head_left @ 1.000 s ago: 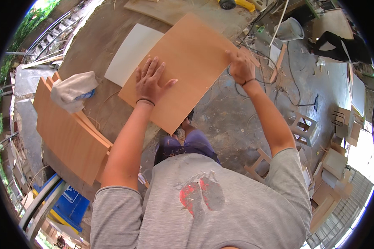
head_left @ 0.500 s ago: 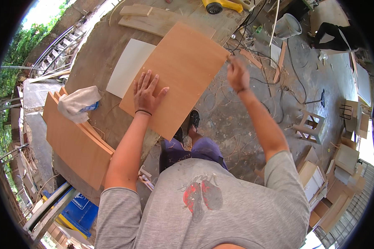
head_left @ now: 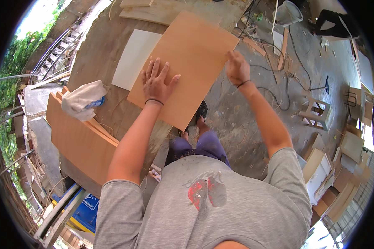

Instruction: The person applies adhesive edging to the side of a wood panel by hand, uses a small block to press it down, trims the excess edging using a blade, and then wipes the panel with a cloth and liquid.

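Observation:
A rectangular wooden panel (head_left: pixel 191 62) with an orange-brown face lies on the worktable. Near its left edge my left hand (head_left: pixel 158 82) rests flat on it, fingers spread. My right hand (head_left: pixel 237 68) is closed at the panel's right long edge, close to the far right corner. Whatever it may hold is hidden by the curled fingers. A white board (head_left: pixel 135 58) sticks out from beneath the panel on the left. Left of my left forearm, several similar brown panels (head_left: pixel 81 139) are stacked, with a crumpled beige cloth (head_left: pixel 83 99) on top.
The worktable (head_left: pixel 97 54) also carries pale boards (head_left: pixel 151 15) at its far side. On the floor to the right are cables (head_left: pixel 284 95), wood offcuts, a grey bucket (head_left: pixel 289 14) and a small wooden stool (head_left: pixel 316 113). A blue bin (head_left: pixel 85 211) stands at lower left.
My right hand has shifted slightly down along the panel's right edge, its fingers still curled. My left hand stays flat on the panel. The whole view has shifted a little.

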`<state>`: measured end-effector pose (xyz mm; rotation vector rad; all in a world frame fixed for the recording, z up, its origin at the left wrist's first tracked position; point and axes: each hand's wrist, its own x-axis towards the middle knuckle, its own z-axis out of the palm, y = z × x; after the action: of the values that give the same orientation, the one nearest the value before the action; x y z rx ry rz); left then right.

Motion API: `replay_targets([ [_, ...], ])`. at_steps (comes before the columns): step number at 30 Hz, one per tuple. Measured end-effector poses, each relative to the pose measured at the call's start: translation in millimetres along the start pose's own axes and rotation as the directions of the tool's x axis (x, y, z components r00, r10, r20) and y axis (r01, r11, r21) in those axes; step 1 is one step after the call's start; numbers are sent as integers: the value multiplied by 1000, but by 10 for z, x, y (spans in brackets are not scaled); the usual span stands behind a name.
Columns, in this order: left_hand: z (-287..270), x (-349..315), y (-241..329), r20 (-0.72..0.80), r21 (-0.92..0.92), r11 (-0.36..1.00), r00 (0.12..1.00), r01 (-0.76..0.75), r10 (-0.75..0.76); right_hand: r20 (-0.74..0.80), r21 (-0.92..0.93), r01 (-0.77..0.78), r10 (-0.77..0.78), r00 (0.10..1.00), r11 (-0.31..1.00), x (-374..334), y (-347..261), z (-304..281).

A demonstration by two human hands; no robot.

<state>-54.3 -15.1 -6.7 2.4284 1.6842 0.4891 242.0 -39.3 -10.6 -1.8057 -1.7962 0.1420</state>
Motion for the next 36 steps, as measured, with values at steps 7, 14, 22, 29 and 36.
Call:
replay_targets([
  [7, 58, 12, -16, -12, -9, 1000, 1000, 6, -6, 445, 138, 59, -116, 888, 989, -1677, -1747, 140],
  [14, 91, -9, -63, -40, -24, 1000, 999, 7, -8, 121, 324, -41, 1, 993, 945, -1420, -1405, 132],
  [22, 75, 15, -51, -40, -20, 1000, 999, -16, 15, 14, -317, -175, 189, 982, 932, 556, 476, -157],
  [29, 74, 11, -48, -58, -32, 999, 998, -23, 21, 65, -421, -103, 144, 987, 901, 524, 354, -93],
  [36, 106, -14, -77, -67, -54, 998, 998, -13, 9, 272, -206, 87, -28, 962, 975, -872, -1146, 86],
])
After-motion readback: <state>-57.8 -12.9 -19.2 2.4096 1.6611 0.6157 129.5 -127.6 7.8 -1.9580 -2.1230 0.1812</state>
